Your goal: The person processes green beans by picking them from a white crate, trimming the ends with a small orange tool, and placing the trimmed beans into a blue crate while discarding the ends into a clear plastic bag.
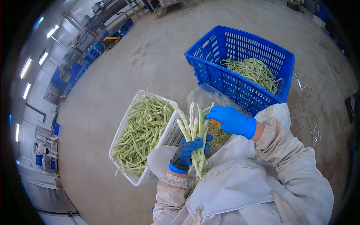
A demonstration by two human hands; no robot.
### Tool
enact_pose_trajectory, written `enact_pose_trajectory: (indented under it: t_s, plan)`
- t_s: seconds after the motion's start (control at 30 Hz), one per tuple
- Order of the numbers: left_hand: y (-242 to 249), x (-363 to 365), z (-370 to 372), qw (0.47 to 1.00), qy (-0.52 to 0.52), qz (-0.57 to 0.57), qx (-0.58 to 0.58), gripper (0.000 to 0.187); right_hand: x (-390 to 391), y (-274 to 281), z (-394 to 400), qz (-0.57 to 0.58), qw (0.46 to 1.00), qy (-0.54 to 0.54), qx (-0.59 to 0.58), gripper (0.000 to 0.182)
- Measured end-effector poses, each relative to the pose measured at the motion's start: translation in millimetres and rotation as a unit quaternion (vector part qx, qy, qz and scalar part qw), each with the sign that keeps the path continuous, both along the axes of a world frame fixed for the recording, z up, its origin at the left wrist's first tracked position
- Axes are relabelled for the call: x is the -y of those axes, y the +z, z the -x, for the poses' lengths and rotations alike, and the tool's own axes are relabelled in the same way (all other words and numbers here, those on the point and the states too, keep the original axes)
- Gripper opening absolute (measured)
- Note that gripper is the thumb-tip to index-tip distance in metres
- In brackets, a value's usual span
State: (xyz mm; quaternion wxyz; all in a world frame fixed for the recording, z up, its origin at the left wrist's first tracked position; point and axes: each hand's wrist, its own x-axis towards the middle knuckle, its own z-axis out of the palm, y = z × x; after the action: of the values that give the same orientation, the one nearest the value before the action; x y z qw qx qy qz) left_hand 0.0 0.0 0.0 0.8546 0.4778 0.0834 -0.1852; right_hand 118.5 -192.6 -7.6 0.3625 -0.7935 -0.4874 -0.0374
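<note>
A bunch of long pale green beans (195,129) stands nearly upright in my left hand (186,153), which wears a grey and blue glove and has its fingers wrapped round the lower half. At the upper right of the bunch, my right hand (233,120), in a blue glove, is closed on a small orange-handled tool (215,122). Its working end is hidden by the fingers and beans. Below the right hand, a clear plastic bag (210,95) holds small green trimmings (218,138).
To the left, a white perforated crate (170,131) is heaped with green beans (140,129). Beyond the bag, a blue crate (240,84) contains a smaller pile of beans (257,73). A person (44,150) in white is far left. Machinery (101,28) lines the back wall.
</note>
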Motion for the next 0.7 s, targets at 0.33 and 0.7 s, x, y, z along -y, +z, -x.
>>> enact_pose_trajectory:
  t_s: [0.33, 0.7]
  plan:
    - [-12, 14, -12, 1.0, 0.016, -0.003, -0.016, 0.05, -7, -36, 16, -0.166, 0.964, -0.16, -0.132, 0.015]
    - [-17, 19, -8, 0.994, 0.028, 0.099, -0.027, 0.056, 59, -45, -20, -0.14, 0.963, -0.225, -0.053, 0.028]
